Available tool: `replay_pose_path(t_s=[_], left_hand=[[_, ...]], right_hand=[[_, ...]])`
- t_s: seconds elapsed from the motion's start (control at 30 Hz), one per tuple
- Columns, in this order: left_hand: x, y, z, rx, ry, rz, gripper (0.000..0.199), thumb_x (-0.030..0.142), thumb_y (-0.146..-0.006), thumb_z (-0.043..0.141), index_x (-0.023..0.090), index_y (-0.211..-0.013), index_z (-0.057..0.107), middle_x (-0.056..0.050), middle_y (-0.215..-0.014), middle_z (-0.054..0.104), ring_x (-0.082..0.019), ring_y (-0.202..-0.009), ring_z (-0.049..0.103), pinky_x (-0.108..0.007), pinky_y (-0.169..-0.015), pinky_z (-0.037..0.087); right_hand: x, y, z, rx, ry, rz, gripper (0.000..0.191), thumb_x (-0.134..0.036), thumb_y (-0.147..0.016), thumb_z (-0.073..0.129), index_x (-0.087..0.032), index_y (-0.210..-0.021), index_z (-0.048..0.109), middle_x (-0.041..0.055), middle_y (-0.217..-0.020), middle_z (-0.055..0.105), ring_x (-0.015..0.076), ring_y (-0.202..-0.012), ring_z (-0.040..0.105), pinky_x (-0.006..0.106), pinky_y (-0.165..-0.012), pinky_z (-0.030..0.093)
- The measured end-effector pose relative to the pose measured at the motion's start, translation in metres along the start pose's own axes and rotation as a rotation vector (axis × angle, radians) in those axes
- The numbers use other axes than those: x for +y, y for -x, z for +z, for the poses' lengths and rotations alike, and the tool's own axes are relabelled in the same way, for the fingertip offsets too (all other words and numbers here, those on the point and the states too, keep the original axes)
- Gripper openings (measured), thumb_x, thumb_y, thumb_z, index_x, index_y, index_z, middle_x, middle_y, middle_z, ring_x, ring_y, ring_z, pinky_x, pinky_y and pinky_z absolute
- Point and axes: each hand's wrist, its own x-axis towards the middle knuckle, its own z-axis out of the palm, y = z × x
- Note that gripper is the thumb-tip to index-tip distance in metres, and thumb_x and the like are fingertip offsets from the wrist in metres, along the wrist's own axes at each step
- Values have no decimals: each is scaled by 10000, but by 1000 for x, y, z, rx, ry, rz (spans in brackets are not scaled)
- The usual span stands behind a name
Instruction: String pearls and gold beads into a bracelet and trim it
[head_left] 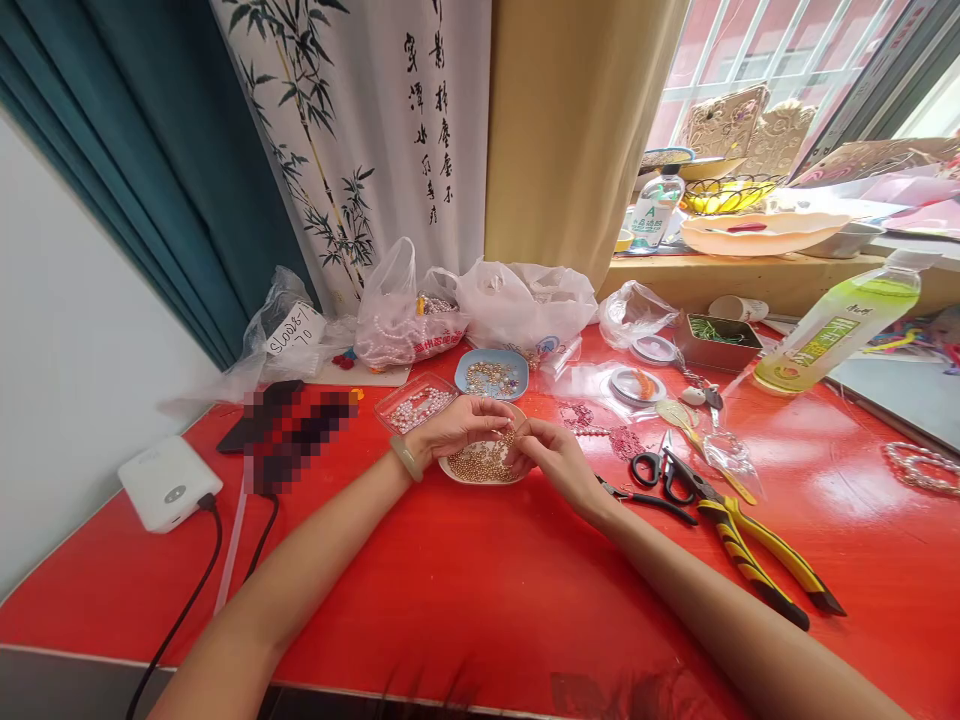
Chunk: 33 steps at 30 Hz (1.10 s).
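Together, our left hand and right hand hover over gold beads.
Our fingers pinch a bead strand.

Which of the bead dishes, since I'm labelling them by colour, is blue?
The blue dish, farthest back, in front of the white plastic bag. The nearest dish is white; the rectangular tray is see-through.

We hold our left hand and right hand close together over the bead dish, fingers bent, tips pinched; our left forearm and right forearm slant toward it from its near sides.
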Motion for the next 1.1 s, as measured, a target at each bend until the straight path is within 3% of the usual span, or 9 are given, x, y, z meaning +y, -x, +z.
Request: replay_pose_path(t_s=[0.53,1.1], left_hand=[[0,0,1,-3,-107,17,176,232,-600,697,119,-726,649,-20,-734,601,-79,-660,527,-197,-640,413],[2,0,1,27,-48,17,210,246,-564,720,111,-706,644,-27,-702,618,-96,-660,549,-217,-665,422]], right_hand=[[-2,1,2,-3,-9,-3,131,-129,-656,418,-165,-569,509,-23,-534,590,102,-470,551,227,-497,455],[0,0,-1,-21,15,3,135,-125,-654,425,-173,-561,510,-29,-517,587,97,-470,547,210,-491,455]])
